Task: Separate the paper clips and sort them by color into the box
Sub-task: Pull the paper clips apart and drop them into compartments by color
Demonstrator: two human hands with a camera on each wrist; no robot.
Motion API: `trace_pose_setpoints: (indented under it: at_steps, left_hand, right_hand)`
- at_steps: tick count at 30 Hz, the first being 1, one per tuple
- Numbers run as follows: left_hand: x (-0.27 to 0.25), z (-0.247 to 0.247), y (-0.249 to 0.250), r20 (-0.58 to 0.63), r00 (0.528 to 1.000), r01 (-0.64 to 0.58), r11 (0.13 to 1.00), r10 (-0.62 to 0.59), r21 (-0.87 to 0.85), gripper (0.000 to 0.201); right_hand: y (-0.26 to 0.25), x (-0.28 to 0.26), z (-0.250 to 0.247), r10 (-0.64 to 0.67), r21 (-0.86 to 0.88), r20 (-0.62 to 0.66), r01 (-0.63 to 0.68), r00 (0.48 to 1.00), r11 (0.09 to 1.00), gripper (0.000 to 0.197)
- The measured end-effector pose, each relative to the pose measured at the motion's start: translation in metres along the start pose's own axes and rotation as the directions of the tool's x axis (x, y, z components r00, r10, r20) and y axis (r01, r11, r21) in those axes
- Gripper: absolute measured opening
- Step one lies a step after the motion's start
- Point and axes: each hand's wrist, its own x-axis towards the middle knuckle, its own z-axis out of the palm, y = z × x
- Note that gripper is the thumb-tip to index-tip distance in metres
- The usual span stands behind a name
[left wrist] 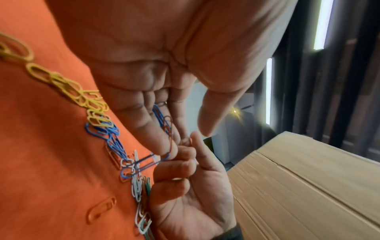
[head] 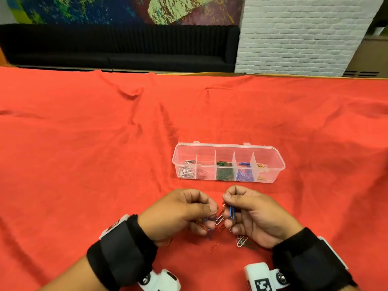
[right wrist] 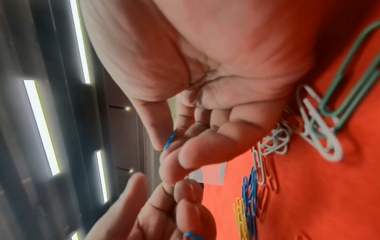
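Observation:
A clear box (head: 280, 168) with several compartments stands on the red cloth, holding white, red, green, blue and yellow clips, one colour each. Just in front of it, my two hands hold a linked chain of paper clips (head: 218, 220) above the cloth. My left hand (head: 210, 216) pinches blue and red clips (left wrist: 167, 128) of the chain. My right hand (head: 227, 208) pinches a blue clip (head: 232, 212) between thumb and fingers, also seen edge-on as the blue clip (right wrist: 170, 141). More linked clips lie under the hands: yellow (left wrist: 61, 84), blue (left wrist: 112, 138), white (right wrist: 316, 126), green (right wrist: 349, 78).
A loose red clip (head: 213, 247) lies on the red cloth (head: 105, 164) near my wrists. Past the table's far edge are a black sofa (head: 117, 45) and a white brick pillar (head: 302, 34). A cardboard box (left wrist: 308, 178) shows in the left wrist view.

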Motion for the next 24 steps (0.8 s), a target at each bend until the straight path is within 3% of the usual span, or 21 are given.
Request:
trace_pose_setpoints:
  at_steps: [6,13,15,18,21,23,24]
  left_hand:
    - [0.005,0.007,-0.002,0.007,0.997,-0.075,0.983,0.075,0.165,0.006]
    - [0.024,-0.014,0.023,-0.122,0.992,-0.029,0.995,0.041,0.094,0.015]
    - [0.042,-0.025,0.041,-0.167,0.982,-0.049,0.978,0.084,0.202,0.024]
    - [0.072,-0.036,0.066,-0.238,0.954,-0.033,0.857,0.18,0.515,0.026]
    - [0.091,-0.038,0.079,-0.274,0.949,0.054,0.776,0.156,0.628,0.027]
    - [0.094,-0.037,0.082,-0.285,0.95,0.065,0.815,0.127,0.576,0.032]
    - [0.091,-0.034,0.081,-0.29,0.95,0.042,0.876,0.113,0.48,0.032]
  right_hand:
    - [0.003,0.0,0.002,-0.025,-0.045,0.038,0.027,0.999,0.999,0.01]
    - [-0.001,0.002,-0.003,-0.067,0.018,-0.093,0.069,0.993,0.997,0.024]
    - [-0.002,0.002,-0.006,-0.092,0.04,-0.117,0.097,0.989,0.994,0.024]
    - [-0.002,0.001,-0.007,-0.097,0.061,-0.12,0.105,0.988,0.993,0.021]
    - [-0.002,-0.001,-0.009,-0.1,0.069,-0.129,0.109,0.987,0.992,0.023]
    - [-0.003,-0.002,-0.011,-0.111,0.075,-0.14,0.122,0.984,0.99,0.026]
    - [-0.004,-0.003,-0.013,-0.115,0.09,-0.14,0.128,0.983,0.988,0.026]
